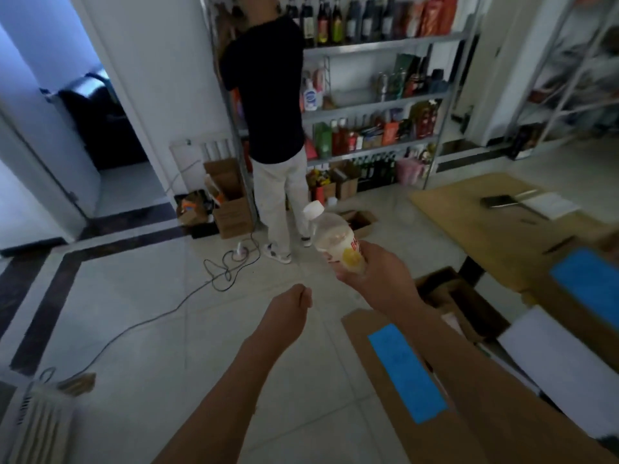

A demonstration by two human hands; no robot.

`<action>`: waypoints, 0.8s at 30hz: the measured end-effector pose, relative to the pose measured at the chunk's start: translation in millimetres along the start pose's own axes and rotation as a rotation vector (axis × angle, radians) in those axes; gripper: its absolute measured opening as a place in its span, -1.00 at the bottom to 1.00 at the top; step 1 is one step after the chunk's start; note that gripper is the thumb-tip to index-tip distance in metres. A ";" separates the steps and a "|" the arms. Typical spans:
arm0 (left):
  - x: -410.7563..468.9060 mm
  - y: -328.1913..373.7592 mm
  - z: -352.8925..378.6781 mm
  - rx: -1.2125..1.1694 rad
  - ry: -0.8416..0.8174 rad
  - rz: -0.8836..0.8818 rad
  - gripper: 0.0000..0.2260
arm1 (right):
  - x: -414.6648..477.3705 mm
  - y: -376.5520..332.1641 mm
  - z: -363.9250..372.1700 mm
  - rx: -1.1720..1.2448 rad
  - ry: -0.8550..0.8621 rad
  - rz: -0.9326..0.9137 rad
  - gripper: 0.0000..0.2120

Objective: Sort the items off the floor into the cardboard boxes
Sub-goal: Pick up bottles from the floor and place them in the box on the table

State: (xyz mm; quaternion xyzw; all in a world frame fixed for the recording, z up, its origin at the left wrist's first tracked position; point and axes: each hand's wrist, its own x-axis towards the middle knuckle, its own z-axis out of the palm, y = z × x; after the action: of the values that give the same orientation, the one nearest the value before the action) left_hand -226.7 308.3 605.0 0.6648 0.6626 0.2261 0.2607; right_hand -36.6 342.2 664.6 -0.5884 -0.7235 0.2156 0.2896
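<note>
The person's right hand [375,272] is raised in front of the body, its grip wrapped around the lower half of a plastic bottle [331,237], so the bottle is up in the air, off the floor [150,296]. The bottle has a white cap, a pale milky fill and a red and yellow label, and it tilts with its cap up and to the left. The left hand [291,306] hangs lower and just left of the right one, its grip clenched on nothing. To the lower right stands 1 open cardboard box [469,303], with a folded-out flap [368,333] carrying a strip of blue tape [407,370] beside the right forearm. Further right, a wooden counter [485,222] carries a dark flat object and a white sheet. Ahead, a second person [271,95] in a black top and light trousers faces a metal shelf rack [378,105] filled with bottles and packets. More cardboard boxes [231,202] sit on the floor beside that person's feet, and a dark cable [221,272] trails across the tiles.
</note>
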 end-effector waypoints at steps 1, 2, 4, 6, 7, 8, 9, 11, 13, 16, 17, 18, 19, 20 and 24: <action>5.3 19.2 11.0 0.035 -0.018 0.028 -0.70 | -1.6 14.9 -18.0 -0.008 0.011 0.016 -0.55; 11.2 36.9 20.4 0.061 -0.038 0.047 -0.69 | -3.2 28.5 -35.5 -0.021 0.022 0.037 -0.53; 24.6 68.9 36.8 0.089 -0.071 0.079 -0.69 | -6.1 54.0 -67.3 -0.032 0.060 0.081 -0.53; 41.5 96.5 53.0 0.099 -0.078 0.135 -0.68 | -9.8 79.2 -94.8 -0.032 0.106 0.123 -0.57; 50.4 109.1 61.9 0.097 -0.081 0.167 -0.68 | -12.7 92.0 -106.9 -0.029 0.131 0.141 -0.60; 59.8 121.9 72.1 0.092 -0.087 0.196 -0.68 | -16.5 105.5 -118.3 -0.019 0.161 0.156 -0.63; 69.2 135.3 83.5 0.083 -0.094 0.220 -0.68 | -20.4 119.2 -128.7 -0.003 0.194 0.169 -0.63; 87.5 165.3 110.1 0.051 -0.110 0.260 -0.68 | -29.0 145.8 -147.8 0.027 0.261 0.220 -0.58; 103.4 201.5 136.1 0.023 -0.157 0.316 -0.70 | -37.8 173.1 -165.3 0.039 0.344 0.301 -0.51; 123.2 263.5 173.3 -0.021 -0.273 0.445 -0.76 | -54.0 215.2 -196.5 -0.002 0.466 0.443 -0.51; 128.8 284.6 186.0 -0.028 -0.300 0.489 -0.76 | -60.7 228.5 -208.9 0.001 0.510 0.487 -0.55; 133.7 304.4 198.9 -0.026 -0.324 0.531 -0.76 | -67.7 240.8 -221.9 0.005 0.558 0.529 -0.60; 137.5 323.7 211.6 -0.023 -0.344 0.567 -0.76 | -75.3 252.4 -235.0 0.000 0.604 0.573 -0.65; 140.0 341.9 224.2 -0.025 -0.363 0.599 -0.76 | -83.5 263.8 -247.8 -0.011 0.644 0.618 -0.68; 137.6 396.6 269.7 -0.127 -0.473 0.697 -0.84 | -126.6 300.7 -281.9 0.034 0.756 0.716 -0.71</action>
State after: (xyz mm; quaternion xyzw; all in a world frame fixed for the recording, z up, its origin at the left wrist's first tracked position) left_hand 252.9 438.6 649.6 0.8650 0.3050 0.1823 0.3542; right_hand 389.2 275.0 655.7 -0.8309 -0.3181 0.0853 0.4485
